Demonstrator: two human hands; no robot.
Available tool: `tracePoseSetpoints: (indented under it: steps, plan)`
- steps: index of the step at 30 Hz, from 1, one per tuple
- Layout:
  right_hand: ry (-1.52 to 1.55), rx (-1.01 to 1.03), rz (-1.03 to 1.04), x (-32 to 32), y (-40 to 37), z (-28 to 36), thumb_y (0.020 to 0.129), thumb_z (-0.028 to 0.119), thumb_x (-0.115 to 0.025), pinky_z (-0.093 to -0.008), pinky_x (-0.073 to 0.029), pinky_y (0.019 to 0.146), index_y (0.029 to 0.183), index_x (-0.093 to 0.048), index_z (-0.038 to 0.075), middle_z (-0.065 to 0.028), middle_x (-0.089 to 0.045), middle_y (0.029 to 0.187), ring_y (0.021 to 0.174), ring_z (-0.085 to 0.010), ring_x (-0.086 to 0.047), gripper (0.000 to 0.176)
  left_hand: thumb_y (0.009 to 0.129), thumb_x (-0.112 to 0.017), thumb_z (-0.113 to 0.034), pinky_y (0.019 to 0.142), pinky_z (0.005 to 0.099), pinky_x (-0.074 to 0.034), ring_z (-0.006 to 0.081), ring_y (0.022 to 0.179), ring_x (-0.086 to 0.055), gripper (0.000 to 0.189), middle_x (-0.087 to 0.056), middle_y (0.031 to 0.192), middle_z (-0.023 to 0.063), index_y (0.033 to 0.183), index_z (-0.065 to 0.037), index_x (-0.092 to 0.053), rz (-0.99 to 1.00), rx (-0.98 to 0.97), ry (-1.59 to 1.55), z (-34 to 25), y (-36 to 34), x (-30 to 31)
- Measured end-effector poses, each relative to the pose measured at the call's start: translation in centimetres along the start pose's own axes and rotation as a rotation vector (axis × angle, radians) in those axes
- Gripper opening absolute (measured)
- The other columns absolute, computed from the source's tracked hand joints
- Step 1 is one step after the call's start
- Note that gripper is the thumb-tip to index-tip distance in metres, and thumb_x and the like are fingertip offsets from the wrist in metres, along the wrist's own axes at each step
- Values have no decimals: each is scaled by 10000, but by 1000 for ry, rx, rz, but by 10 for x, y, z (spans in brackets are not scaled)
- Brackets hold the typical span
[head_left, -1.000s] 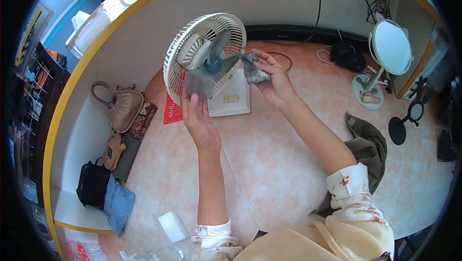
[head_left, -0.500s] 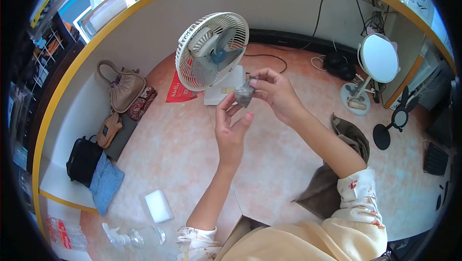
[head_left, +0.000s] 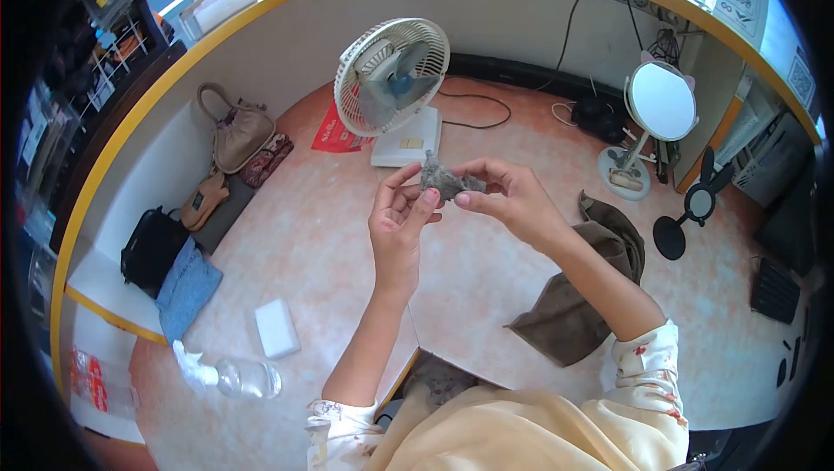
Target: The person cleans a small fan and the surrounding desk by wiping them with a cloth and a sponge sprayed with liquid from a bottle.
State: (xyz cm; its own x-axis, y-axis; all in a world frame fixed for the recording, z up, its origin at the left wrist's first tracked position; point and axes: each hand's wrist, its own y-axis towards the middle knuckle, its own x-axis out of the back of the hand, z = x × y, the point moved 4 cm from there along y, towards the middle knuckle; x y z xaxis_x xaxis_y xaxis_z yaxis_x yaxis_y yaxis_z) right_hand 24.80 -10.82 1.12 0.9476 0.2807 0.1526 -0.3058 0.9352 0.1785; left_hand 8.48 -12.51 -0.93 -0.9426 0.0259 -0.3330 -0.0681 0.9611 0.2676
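A small crumpled grey wad (head_left: 445,182), fuzzy like lint or dirty cloth, is held up between both hands in front of the fan. My left hand (head_left: 398,228) pinches its left side between thumb and fingers. The right end is gripped by the thumb and fingertips of my right hand (head_left: 514,202). Just beyond them stands a white fan (head_left: 393,78) without its front grille, its translucent blades exposed, on a white base (head_left: 408,142). Beside my right forearm lies a dark brown cloth (head_left: 569,319).
On the left are a white sponge block (head_left: 277,328), a clear spray bottle (head_left: 233,377), a denim cloth (head_left: 188,287) and several bags. Toward the right stand a round white mirror (head_left: 663,102) and a black mirror stand (head_left: 670,238). A cable (head_left: 486,123) runs behind the fan.
The wad has gone from a compact lump to a wider, stretched shape. Both hands are a little lower in view, and my left fingers now close on it. The camera view has shifted slightly.
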Motion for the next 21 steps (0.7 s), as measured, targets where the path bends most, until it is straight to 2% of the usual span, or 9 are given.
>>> tracePoseSetpoints:
  steps: [1,4,7,10,13,16,19,21]
  plan:
    - [-47,-35,31,-6,-3,-1,846,157,-704,-252,-451,765,1098,-645,16,-42,-666,985,852,-91,-577,295,866,-697,-194,726,246,-489,96,862,-605,354,-654,987,42,1140,-10,-570,-4,3,-5,-3,-6,2]
    - [190,-37,86,-30,-2,-22,828,145,-709,-231,-425,665,1039,-678,17,-1,-648,792,733,-60,-529,249,858,-705,-189,730,250,-485,96,855,-607,348,-659,969,42,1128,-10,-577,-56,56,59,-4,-24,26]
    - [282,-96,191,-60,-7,-32,816,124,-717,-233,-424,689,1021,-683,15,-9,-653,809,736,-76,-533,234,858,-704,-200,732,253,-480,96,852,-611,340,-660,963,44,1112,-10,-583,-79,57,142,-3,-46,59]
    - [332,-167,355,-97,-12,-45,861,167,-682,-254,-437,765,1064,-675,15,-30,-665,889,807,-98,-560,254,862,-696,-200,729,251,-475,97,855,-613,317,-658,953,39,1097,-15,-591,-135,82,197,-11,-73,88]
    - [386,-232,503,-134,-19,-47,923,252,-611,-287,-444,845,1159,-636,16,-59,-663,1012,922,-125,-577,334,872,-679,-204,725,252,-470,101,848,-615,296,-656,939,34,1094,-28,-596,-278,133,193,-24,-105,120]
    - [394,-339,555,-158,-21,-44,961,319,-542,-302,-445,889,1248,-584,34,-72,-648,1108,1009,-142,-578,406,876,-668,-214,722,259,-470,109,840,-616,287,-654,928,30,1098,-45,-598,-375,178,142,-37,-137,153]
    - [223,-326,616,-179,-15,-55,957,347,-551,-325,-442,919,1275,-558,39,-78,-656,1109,1017,-163,-588,443,876,-663,-231,724,266,-470,118,835,-617,294,-655,929,34,1106,-58,-599,-455,212,107,-53,-172,174]
    - [115,-285,678,-190,-12,-59,953,325,-565,-326,-444,918,1246,-578,37,-78,-656,1109,1020,-167,-590,412,861,-657,-190,735,275,-472,127,840,-609,274,-649,923,38,1086,-48,-596,-463,227,113,-64,-200,185]
